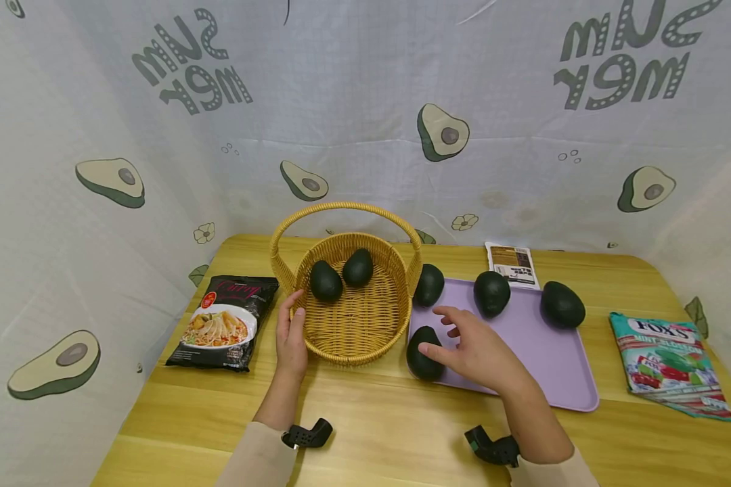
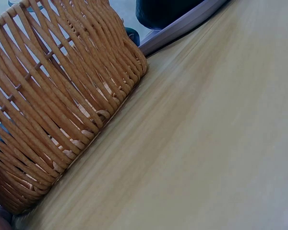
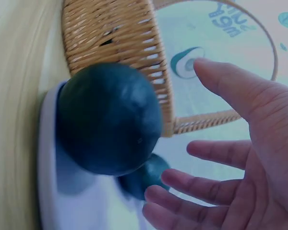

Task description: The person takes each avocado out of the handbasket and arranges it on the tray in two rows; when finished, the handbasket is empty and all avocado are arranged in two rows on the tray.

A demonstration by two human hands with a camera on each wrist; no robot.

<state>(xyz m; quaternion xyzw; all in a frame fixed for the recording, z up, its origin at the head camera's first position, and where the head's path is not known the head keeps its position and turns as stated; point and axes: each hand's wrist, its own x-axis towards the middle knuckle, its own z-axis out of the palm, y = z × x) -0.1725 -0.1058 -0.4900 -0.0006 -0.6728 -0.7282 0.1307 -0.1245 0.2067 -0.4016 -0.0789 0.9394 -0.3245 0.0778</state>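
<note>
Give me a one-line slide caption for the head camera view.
Left hand steadies a wicker basket holding two avocados while the open right hand reaches for an avocado on a purple tray.

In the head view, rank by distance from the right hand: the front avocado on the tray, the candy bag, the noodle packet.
From the right hand:
1. Front avocado, at the tray's near-left corner, by the thumb.
2. Candy bag, far right.
3. Noodle packet, far left, beyond the basket.

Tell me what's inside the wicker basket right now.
Two dark avocados lie inside the wicker basket, toward its back; the rest of its woven floor shows bare. The left hand rests on the outside rim. The near wall hides a strip of floor.
</note>
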